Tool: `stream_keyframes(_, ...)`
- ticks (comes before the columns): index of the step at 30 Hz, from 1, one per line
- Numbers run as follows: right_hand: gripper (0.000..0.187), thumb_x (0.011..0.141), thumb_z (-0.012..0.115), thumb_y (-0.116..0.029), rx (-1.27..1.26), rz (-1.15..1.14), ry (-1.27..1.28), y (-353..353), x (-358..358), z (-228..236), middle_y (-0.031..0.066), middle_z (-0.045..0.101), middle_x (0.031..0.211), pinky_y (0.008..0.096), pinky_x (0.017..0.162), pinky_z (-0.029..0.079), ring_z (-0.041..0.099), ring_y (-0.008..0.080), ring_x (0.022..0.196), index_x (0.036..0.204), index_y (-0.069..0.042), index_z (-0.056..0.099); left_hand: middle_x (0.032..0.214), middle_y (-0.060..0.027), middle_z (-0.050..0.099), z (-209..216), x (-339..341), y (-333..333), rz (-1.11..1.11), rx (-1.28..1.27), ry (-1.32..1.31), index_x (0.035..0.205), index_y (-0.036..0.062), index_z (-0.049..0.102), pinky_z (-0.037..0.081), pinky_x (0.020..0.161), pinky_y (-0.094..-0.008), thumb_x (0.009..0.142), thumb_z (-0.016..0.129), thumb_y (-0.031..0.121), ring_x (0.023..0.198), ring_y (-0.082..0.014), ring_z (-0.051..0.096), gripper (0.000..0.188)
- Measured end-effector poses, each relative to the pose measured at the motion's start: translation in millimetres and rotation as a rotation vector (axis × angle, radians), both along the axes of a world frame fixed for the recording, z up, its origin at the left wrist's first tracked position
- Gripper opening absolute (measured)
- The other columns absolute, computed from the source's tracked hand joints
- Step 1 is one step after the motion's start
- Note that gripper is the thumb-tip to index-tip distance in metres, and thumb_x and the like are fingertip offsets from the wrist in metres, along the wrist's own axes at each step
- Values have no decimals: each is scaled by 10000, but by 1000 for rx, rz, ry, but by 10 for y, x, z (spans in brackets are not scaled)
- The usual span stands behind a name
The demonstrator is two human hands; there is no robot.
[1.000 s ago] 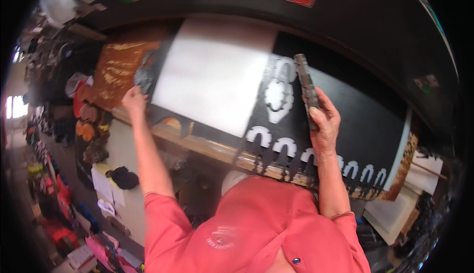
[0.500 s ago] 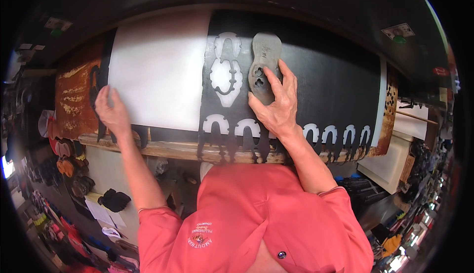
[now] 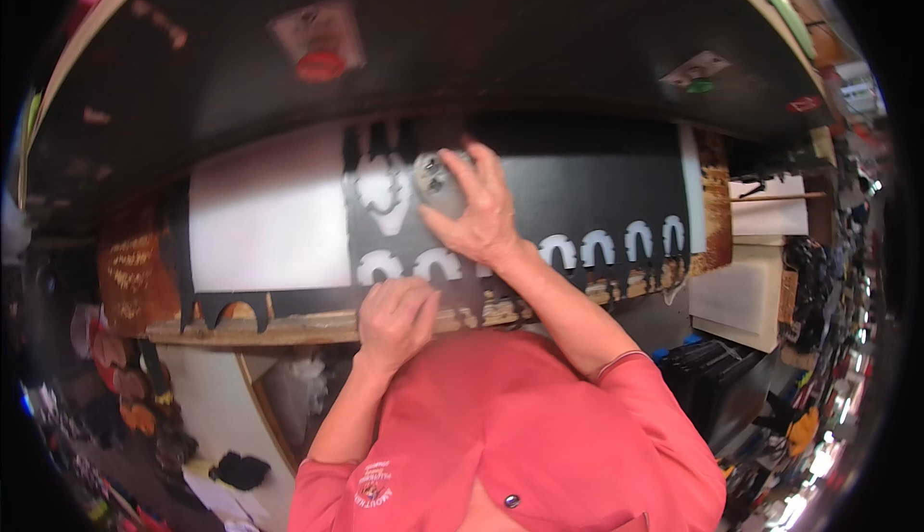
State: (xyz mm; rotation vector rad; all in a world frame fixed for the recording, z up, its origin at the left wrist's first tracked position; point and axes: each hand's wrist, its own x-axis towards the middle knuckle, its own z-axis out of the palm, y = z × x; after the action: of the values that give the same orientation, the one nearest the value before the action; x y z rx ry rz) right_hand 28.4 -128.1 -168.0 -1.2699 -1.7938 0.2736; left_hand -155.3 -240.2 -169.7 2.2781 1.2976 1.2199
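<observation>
Left of the black sheet (image 3: 597, 190) lies a worn brown board (image 3: 140, 267), then a plain white board (image 3: 274, 209) meeting the sheet's left edge. On the dark panel beyond the sheet, toward its left, a white label (image 3: 313, 26) carries a round red piece; its print is too blurred to read. Nearer than the sheet, a shirt badge (image 3: 373, 484) has lettering round a small emblem. The left hand (image 3: 393, 320) is loosely curled at the sheet's near edge, by its arch-shaped cutouts (image 3: 438, 264); I cannot tell whether it holds anything. Over the sheet's left part is a grey die (image 3: 430, 174) with small dark openings. The right hand (image 3: 478, 214) spans it, thumb and fingers spread partway around its body. Past the sheet's right corner is a second label (image 3: 695, 68), with a green piece, unreadable; right of the sheet stands a pale box (image 3: 736, 291), contents indiscernible.
</observation>
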Motion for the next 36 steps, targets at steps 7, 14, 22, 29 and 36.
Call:
stream_keyframes(7,283,952,784,-129,109,-98,209,-408,838,448,111,711,1022,320,848,566,687,197,913,1183,9,696,909,-102,745,-5,-89,-55,-35,91,-45,901,55,691,516,694,-412,818,808,-30,765,-313,686,167)
stream_keyframes(14,225,1067,699,-195,369,-444,174,-380,2102,820,6,641,822,301,688,488,545,103,732,932,-17,672,795,-88,710,-93,-136,12,-15,107,8,772,66,690,483,661,-425,861,840,99,726,-310,673,177)
stream_keyframes(22,204,1025,733,-152,362,-266,-134,-1569,1683,-176,51,598,777,376,709,472,569,225,729,869,-42,659,763,-122,701,-41,-105,-161,30,94,-215,760,55,729,558,626,-418,905,849,241,697,-315,704,265)
stream_keyframes(29,186,998,732,-148,197,-192,-313,-1000,1777,-286,75,626,799,438,731,447,618,292,748,854,-81,633,697,-110,634,113,60,322,332,78,-35,640,83,633,561,581,-442,897,823,381,636,-336,679,437)
stream_keyframes(36,258,1036,703,-219,-2,-125,-80,-1070,1810,-354,139,668,779,469,695,479,634,329,714,883,-16,662,820,-134,661,-146,211,110,461,-7,4,757,57,675,556,751,-496,915,752,343,801,-377,689,336)
